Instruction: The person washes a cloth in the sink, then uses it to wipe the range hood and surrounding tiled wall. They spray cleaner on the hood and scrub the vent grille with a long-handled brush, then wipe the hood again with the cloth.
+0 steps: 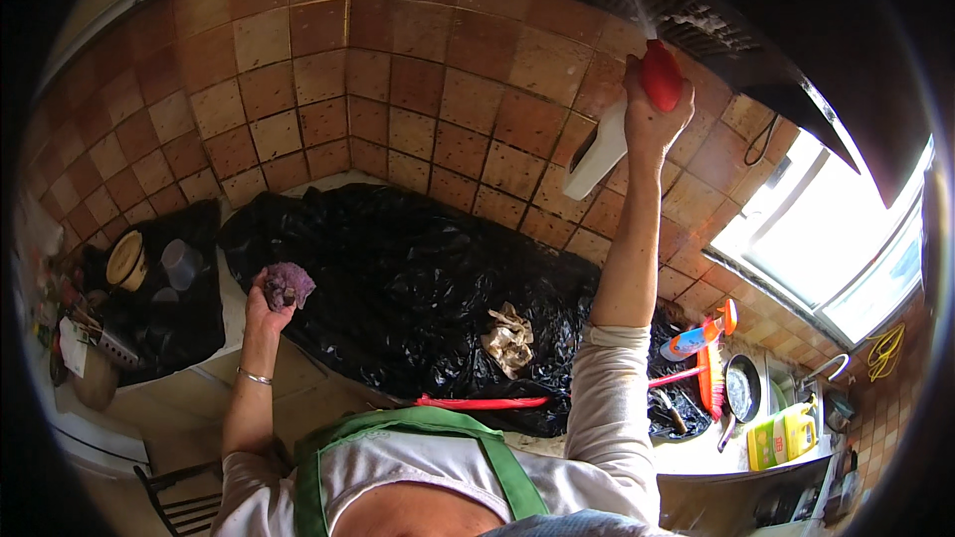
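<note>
My right hand is raised towards the range hood, gripping a spray bottle with a red head and a white body. A pale jet leaves its nozzle towards the dark slotted grille of the hood. White foam or wet residue clings to parts of the grille. Lower down on the left, my left hand is closed around a dirty, purple, fluffy scrubbing pad or cloth. It is above the edge of black plastic sheeting spread over the counter.
A crumpled soiled cloth or paper and a red handle lie on the sheeting. At right are an orange-topped spray bottle, red brush, pan and yellow jug. Containers stand left. Dark specks dot the wall tiles.
</note>
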Motion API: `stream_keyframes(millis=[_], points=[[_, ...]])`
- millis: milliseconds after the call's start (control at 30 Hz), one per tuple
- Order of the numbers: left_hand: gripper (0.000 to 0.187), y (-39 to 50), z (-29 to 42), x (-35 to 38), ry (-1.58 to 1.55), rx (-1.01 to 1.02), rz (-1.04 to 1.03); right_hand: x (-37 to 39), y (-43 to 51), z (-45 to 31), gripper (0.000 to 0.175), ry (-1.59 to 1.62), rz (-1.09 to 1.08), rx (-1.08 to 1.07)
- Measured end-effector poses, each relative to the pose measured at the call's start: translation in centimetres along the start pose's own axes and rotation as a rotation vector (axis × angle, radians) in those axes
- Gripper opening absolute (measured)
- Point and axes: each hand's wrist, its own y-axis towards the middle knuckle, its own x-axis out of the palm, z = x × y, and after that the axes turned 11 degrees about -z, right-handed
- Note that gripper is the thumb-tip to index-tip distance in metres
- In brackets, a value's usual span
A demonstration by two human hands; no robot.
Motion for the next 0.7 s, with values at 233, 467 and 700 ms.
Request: stream_keyframes(millis=[233, 467, 700], points=[[0.029, -0.7, 0.9, -1.3, -0.08, 0.057, 0.023, -1.8, 0.2, 3.1, 0.033, 0.064, 0.026, 0.063], [0.025, 0.5, 1.5, -1.9, -0.074, 0.026, -0.004, -1.7, 0.0, 5.3, 0.026, 0.098, -0.077, 0.084], [0.028, 1.7, 0.9, -1.5, -0.099, 0.016, -0.023, -2.0, 1.3, 6.2, 0.028, 0.11, 0.075, -0.001]])
